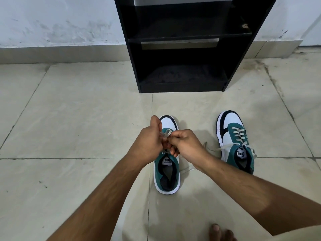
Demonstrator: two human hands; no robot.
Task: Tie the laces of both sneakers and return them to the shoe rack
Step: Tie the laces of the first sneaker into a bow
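Both hands meet at frame centre over a green-and-white sneaker (167, 173) on glossy beige floor tiles (78, 119): the left hand (149, 141) and right hand (186, 144) each pinch its flat grey laces (166, 133) into a loop. The second sneaker (234, 141), laces slack, sits to the right. A matte black shoe rack (184, 49) stands against the scuffed wall above.

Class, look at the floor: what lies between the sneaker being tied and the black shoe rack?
Only bare floor tile lies between the sneaker being tied and the shoe rack, as the head view shows.
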